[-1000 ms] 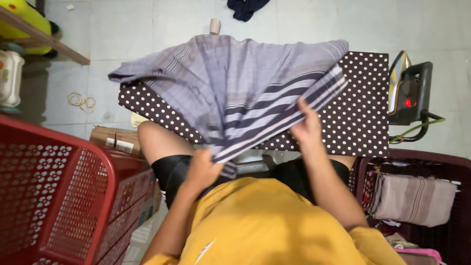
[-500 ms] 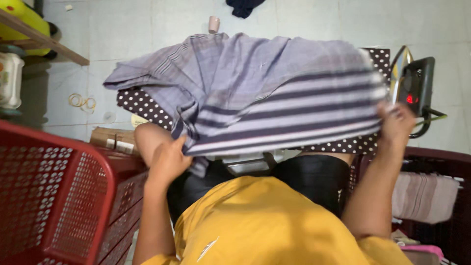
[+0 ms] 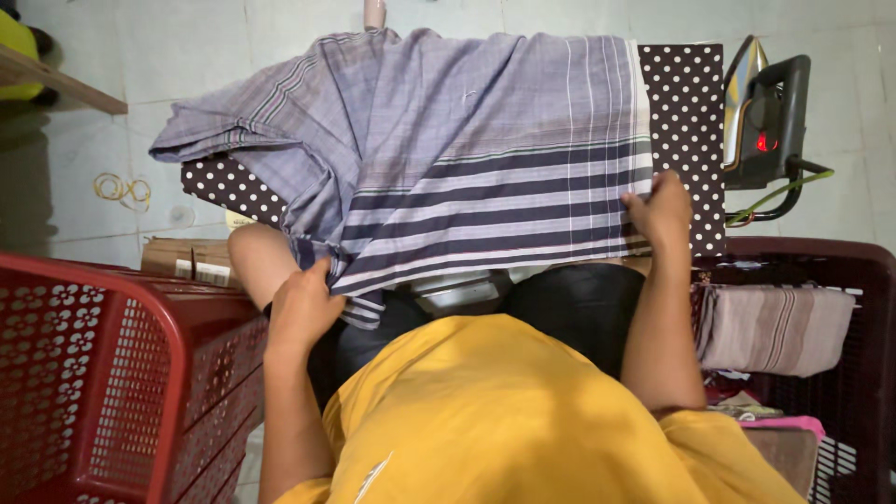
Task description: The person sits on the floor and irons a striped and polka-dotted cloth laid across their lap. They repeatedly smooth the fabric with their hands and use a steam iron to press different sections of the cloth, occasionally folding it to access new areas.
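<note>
- Centrally: striped cloth [image 3: 467, 149], grey-lilac with dark and white bands along its near edge; spread over the ironing board [image 3: 686, 112], its near edge drawn taut between both hands, so that the banded border lies straight along the board's near side. The far left part is still bunched and hangs over the board's left end.
- Left hand [image 3: 301, 308]: closed in a pinch on the cloth's near left corner, fingers curled under the hem, thumb on top; wrist low beside the knee, forearm running back toward the body. The grip looks set to keep the edge from slipping off the board.
- Right hand [image 3: 663, 213]: pressed on the cloth's near right edge, knuckles up, fingers bent over the hem and seemingly gripping it; whether the thumb is beneath cannot be told. Arm extended forward, elbow half bent.
- Ironing board: dark brown cover with white dots, bare at the right end and at a left strip; it carries the cloth.
- Iron [image 3: 761, 117]: black, stood upright on its heel just beyond the board's right end, apart from the cloth, with a red light showing.
- Red basket [image 3: 112, 373]: perforated plastic, near left of the person.
- Dark basket [image 3: 840, 280]: on the right, holding a folded brownish striped cloth [image 3: 775, 327].
- Floor [image 3: 140, 84]: pale tiles.
</note>
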